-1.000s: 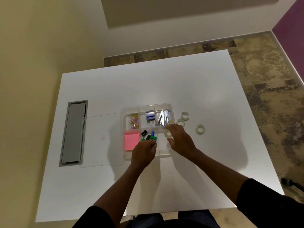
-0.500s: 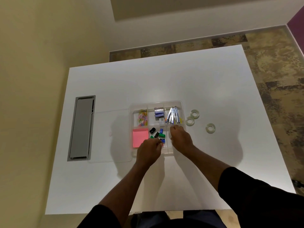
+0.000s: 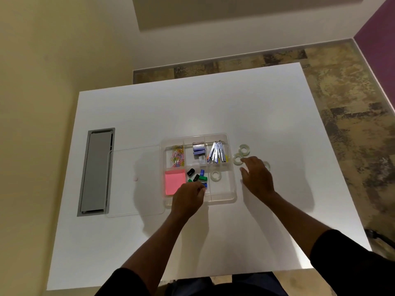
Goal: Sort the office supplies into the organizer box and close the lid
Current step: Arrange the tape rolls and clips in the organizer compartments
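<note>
The clear organizer box (image 3: 233,190) lies mid-table with its lid (image 3: 134,180) folded open to the left. Its compartments hold paper clips (image 3: 177,156), staple boxes (image 3: 198,149), silver staplers (image 3: 217,155), pink sticky notes (image 3: 173,182), binder clips (image 3: 197,177) and one tape roll (image 3: 215,175). My left hand (image 3: 188,198) rests over the box's front edge, fingers curled, tips at a blue clip; whether it grips anything is hidden. My right hand (image 3: 257,178) hovers to the right of the box, fingers apart and holding nothing, its fingertips beside a tape roll (image 3: 237,159). Another roll (image 3: 243,149) lies behind it, and a third (image 3: 267,166) is half hidden by the hand.
The white table (image 3: 213,107) carries a grey cable hatch (image 3: 96,171) at its left, touching the open lid. A patterned floor runs behind and to the right of the table. Cream walls stand to the left.
My right hand let go of a tape roll in the box's front right compartment and moved right, out over the table toward the loose rolls. My left hand stayed at the box.
</note>
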The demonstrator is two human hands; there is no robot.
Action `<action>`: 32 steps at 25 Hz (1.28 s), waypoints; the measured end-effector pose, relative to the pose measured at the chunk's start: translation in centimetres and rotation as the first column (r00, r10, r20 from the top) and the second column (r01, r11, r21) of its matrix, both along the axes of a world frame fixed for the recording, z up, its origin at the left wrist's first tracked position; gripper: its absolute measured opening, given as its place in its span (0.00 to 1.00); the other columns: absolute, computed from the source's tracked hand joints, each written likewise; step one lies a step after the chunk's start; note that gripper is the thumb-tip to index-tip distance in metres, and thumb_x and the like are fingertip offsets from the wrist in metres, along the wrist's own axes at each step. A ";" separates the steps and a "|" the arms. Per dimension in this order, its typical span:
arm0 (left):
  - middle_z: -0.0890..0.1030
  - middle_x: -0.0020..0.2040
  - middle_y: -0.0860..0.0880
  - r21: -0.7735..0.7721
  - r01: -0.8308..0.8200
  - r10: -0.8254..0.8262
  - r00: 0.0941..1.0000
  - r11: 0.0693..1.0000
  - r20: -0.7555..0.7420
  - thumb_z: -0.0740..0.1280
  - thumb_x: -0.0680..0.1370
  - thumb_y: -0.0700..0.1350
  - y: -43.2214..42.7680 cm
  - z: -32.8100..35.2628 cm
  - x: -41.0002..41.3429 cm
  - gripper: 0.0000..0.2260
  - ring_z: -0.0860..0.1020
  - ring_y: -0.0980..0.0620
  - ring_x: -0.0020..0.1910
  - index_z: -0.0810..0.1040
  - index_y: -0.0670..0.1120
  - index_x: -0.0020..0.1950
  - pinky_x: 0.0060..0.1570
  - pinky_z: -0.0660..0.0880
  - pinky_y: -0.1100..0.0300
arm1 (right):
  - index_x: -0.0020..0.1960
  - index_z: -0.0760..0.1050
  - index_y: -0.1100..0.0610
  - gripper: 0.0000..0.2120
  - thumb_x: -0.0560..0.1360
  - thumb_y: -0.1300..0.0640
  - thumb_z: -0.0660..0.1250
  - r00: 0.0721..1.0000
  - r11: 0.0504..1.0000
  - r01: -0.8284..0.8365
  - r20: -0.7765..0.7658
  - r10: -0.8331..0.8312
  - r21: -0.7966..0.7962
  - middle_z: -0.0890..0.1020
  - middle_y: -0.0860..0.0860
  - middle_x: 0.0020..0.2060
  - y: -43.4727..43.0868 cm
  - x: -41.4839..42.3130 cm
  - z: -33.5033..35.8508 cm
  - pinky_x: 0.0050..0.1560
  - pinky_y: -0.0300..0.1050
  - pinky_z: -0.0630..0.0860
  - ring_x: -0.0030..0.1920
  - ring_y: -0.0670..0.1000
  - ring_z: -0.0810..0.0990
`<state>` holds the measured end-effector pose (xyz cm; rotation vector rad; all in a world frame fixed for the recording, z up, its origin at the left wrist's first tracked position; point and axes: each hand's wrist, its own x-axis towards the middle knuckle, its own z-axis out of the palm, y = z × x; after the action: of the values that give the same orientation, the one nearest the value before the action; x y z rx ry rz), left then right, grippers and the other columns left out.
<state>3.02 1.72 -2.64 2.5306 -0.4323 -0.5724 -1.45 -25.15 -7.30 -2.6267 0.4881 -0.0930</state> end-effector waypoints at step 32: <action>0.86 0.41 0.49 -0.034 -0.036 0.035 0.999 0.999 -0.020 0.68 0.82 0.48 -0.2 0.4 -1.6 0.09 0.81 0.53 0.38 0.86 0.46 0.51 0.40 0.81 0.54 | 0.66 0.80 0.58 0.23 0.72 0.61 0.78 0.869 0.868 -0.494 -0.057 0.491 -0.059 0.85 0.56 0.61 5.1 1.8 0.4 0.64 0.55 0.78 0.59 0.59 0.84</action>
<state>1.46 1.48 -2.26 2.4924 -0.3864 -0.5709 0.31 -20.04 -6.89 -2.7404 -0.1924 0.1094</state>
